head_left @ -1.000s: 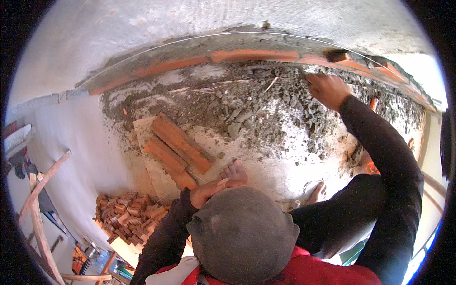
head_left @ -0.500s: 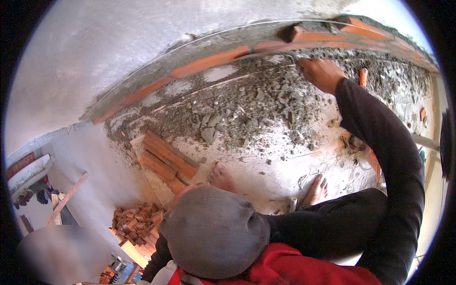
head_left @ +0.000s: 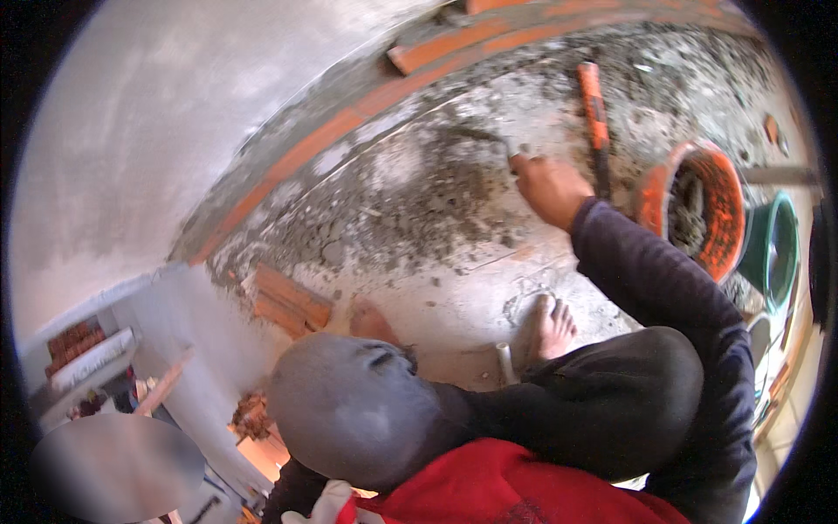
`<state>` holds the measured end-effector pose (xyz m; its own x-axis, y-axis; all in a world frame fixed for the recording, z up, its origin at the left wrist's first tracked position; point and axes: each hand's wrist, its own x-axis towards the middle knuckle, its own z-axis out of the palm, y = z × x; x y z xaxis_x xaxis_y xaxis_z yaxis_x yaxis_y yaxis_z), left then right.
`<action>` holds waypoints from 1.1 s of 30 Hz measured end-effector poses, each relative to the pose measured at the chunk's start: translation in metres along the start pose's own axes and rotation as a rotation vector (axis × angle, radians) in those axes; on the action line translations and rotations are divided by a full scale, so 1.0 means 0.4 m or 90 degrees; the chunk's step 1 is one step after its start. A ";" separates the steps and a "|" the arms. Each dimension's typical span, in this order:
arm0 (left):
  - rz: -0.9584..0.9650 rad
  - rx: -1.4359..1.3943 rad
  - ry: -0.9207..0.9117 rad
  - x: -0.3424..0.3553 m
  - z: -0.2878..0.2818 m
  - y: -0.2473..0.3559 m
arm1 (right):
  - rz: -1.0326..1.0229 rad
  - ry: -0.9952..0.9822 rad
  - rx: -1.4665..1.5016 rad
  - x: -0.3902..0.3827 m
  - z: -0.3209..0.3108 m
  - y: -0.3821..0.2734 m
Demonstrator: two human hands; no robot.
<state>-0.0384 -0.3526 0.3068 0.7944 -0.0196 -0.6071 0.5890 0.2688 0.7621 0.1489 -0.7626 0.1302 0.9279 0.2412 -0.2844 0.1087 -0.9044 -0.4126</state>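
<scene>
My right hand [head_left: 552, 188] is closed on the handle of a trowel [head_left: 471, 133], whose blade is smeared by motion. The trowel is low over the mortar-strewn floor [head_left: 410, 188], a short way from the low row of orange bricks [head_left: 301, 166] along the wall. Loose grey mortar [head_left: 336, 227] lies scattered below it. Just right of my right hand lies a long orange and black tool [head_left: 594, 113]. My left hand is out of sight; only a dark left sleeve [head_left: 292, 489] shows beside my bent knee, near some white fabric [head_left: 327, 505].
An orange bucket [head_left: 650, 205] with grey mortar stands at the right, beside a green bucket [head_left: 772, 253]. Loose bricks [head_left: 288, 301] lie left of my feet. A pale pipe end [head_left: 506, 362] rises by my right foot. A brick [head_left: 449, 45] sits on the row.
My right hand has drawn back from the brick row toward me, with the trowel still in it. The view has shifted right, bringing the orange and green buckets into sight.
</scene>
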 end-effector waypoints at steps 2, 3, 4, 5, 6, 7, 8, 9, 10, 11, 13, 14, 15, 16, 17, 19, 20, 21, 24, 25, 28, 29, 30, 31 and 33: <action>0.022 0.010 0.042 0.006 -0.001 -0.004 | -0.018 -0.059 0.032 -0.029 0.018 0.010; 0.030 0.013 0.057 0.016 -0.006 -0.006 | -0.029 -0.071 0.064 -0.059 0.013 -0.006; 0.040 0.011 0.074 0.028 -0.010 -0.008 | -0.034 -0.040 0.132 -0.097 0.011 -0.016; 0.053 0.015 0.081 0.046 -0.011 -0.008 | -0.043 -0.002 0.198 -0.135 0.009 -0.017; 0.064 0.022 0.088 0.062 -0.008 -0.005 | -0.104 0.058 0.305 -0.159 0.014 -0.004; 0.074 0.033 0.091 0.078 0.000 0.004 | -0.169 0.122 0.413 -0.190 0.018 0.016; 0.086 0.045 0.089 0.097 0.008 0.017 | -0.143 0.111 0.480 -0.234 -0.017 0.027; 0.095 0.054 0.087 0.114 0.018 0.027 | -0.111 0.104 0.462 -0.284 -0.051 0.044; 0.105 0.063 0.081 0.131 0.028 0.041 | -0.095 0.130 0.450 -0.344 -0.094 0.062; 0.114 0.072 0.069 0.154 0.041 0.052 | -0.079 0.153 0.437 -0.408 -0.144 0.084; 0.134 0.094 0.031 0.197 0.096 0.086 | -0.037 0.168 0.414 -0.550 -0.278 0.143; 0.144 0.107 0.002 0.210 0.130 0.107 | -0.013 0.234 0.322 -0.623 -0.326 0.181; 0.154 0.119 -0.036 0.220 0.188 0.122 | 0.082 0.207 0.266 -0.685 -0.402 0.199; 0.163 0.126 -0.070 0.227 0.247 0.129 | 0.143 0.203 0.094 -0.741 -0.450 0.230; 0.162 0.158 -0.119 0.235 0.334 0.137 | 0.211 0.228 0.029 -0.780 -0.496 0.241; 0.178 0.262 -0.212 0.266 0.381 0.140 | 0.336 0.179 -0.180 -0.842 -0.574 0.239; 0.187 0.315 -0.254 0.277 0.395 0.143 | 0.327 0.145 -0.217 -0.841 -0.589 0.239; 0.179 0.328 -0.243 0.290 0.404 0.144 | 0.314 0.111 -0.255 -0.833 -0.597 0.241; 0.158 0.376 -0.247 0.375 0.462 0.100 | 0.196 0.116 -0.270 -0.767 -0.444 0.329; 0.163 0.412 -0.225 0.393 0.465 0.090 | 0.305 -0.127 -0.259 -0.687 -0.407 0.341; 0.159 0.449 -0.179 0.402 0.495 0.067 | 0.194 0.047 -0.325 -0.673 -0.391 0.360; 0.158 0.456 -0.159 0.399 0.501 0.067 | 0.213 0.035 -0.326 -0.682 -0.402 0.352; 0.165 0.457 -0.166 0.403 0.494 0.073 | 0.233 0.023 -0.325 -0.702 -0.425 0.333; 0.171 0.462 -0.167 0.402 0.480 0.079 | 0.255 0.067 -0.337 -0.730 -0.465 0.304; 0.162 0.458 -0.171 0.407 0.459 0.083 | 0.292 0.101 -0.335 -0.746 -0.487 0.278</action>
<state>0.1377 -0.5237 0.2744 0.8717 -0.2961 -0.3905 0.2640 -0.3877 0.8832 -0.0466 -1.0036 0.3378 0.9576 -0.2224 -0.1831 -0.1845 -0.9617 0.2027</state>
